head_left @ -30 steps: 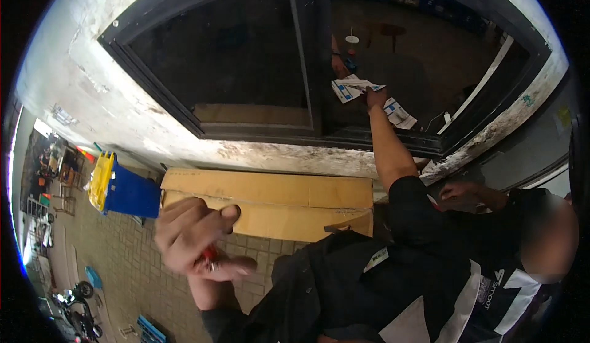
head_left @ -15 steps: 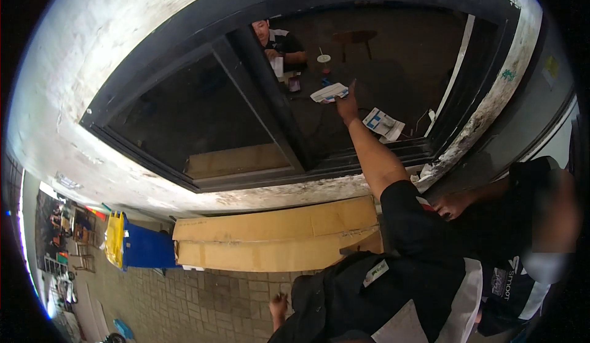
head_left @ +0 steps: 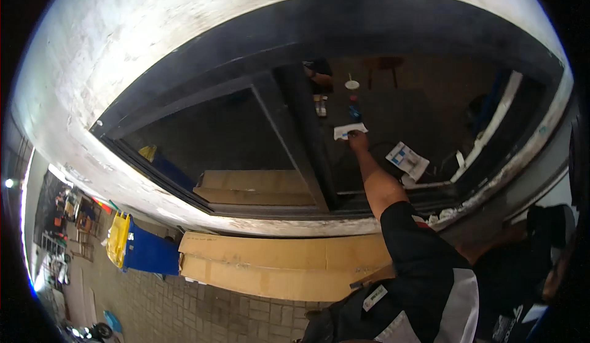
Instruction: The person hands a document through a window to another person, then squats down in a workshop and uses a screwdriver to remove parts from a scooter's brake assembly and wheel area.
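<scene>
Right hand (head_left: 359, 141) reaches through window frame (head_left: 424, 23), fingers closed on white paper (head_left: 344, 132) at its 11 o'clock. Printed leaflet (head_left: 408, 161) lies apart at hand's 4 o'clock; lidded cup (head_left: 351, 85) at 12. Left hand: out of view, grip cannot be told.

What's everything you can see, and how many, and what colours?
Paper: 1, white, in the right hand
Printed papers: at least 1, white and blue, inside, right of the hand
Lidded cup: 1, pale lid, inside, beyond the hand
Stool: 1, brown, inside, near the top
Window frame: 1, black, in the wall
Wall: 1, whitish, around the window
Cardboard box: 1, tan, below the window
Bin: 1, blue with yellow top, left of the box
Floor: 1, brownish, bottom
Other people: 2, black clothes, one inside, one lower right
Far-left clutter: uncountable, mixed
Sleeve: 1, black, lower right
Right hand: 1, bare, inside the window opening
</scene>
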A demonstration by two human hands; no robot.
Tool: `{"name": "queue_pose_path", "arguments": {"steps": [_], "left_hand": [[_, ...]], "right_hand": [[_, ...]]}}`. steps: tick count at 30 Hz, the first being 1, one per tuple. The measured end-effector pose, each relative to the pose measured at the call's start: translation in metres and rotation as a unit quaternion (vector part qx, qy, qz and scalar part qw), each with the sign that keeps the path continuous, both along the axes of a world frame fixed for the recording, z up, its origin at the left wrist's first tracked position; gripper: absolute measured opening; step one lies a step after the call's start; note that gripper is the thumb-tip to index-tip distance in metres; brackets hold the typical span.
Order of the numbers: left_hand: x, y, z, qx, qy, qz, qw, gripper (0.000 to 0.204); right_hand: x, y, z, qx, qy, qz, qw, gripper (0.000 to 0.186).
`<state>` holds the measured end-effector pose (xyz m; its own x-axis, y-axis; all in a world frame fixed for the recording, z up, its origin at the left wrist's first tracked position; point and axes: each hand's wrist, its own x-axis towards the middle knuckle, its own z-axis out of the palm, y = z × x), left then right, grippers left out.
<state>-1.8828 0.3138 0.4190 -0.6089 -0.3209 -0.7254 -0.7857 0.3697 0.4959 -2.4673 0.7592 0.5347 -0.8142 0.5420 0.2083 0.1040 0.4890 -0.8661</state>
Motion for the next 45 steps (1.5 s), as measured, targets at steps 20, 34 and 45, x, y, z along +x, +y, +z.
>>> {"name": "queue_pose_path", "arguments": {"steps": [20, 34, 45], "left_hand": [[0.090, -0.004, -0.010, 0.019, -0.035, 0.278, 0.960, 0.052], [0.139, -0.029, -0.029, 0.043, -0.028, 0.172, 0.984, 0.061], [0.099, -0.116, -0.052, 0.026, -0.023, 0.013, 0.999, 0.060]], "right_hand": [[-0.011, -0.048, -0.062, 0.091, -0.130, 0.099, 0.982, 0.029], [0.011, -0.022, 0.019, 0.014, -0.034, 0.177, 0.984, 0.023], [0.327, -0.020, 0.151, -0.246, 0.135, 0.197, 0.939, 0.021]]}}
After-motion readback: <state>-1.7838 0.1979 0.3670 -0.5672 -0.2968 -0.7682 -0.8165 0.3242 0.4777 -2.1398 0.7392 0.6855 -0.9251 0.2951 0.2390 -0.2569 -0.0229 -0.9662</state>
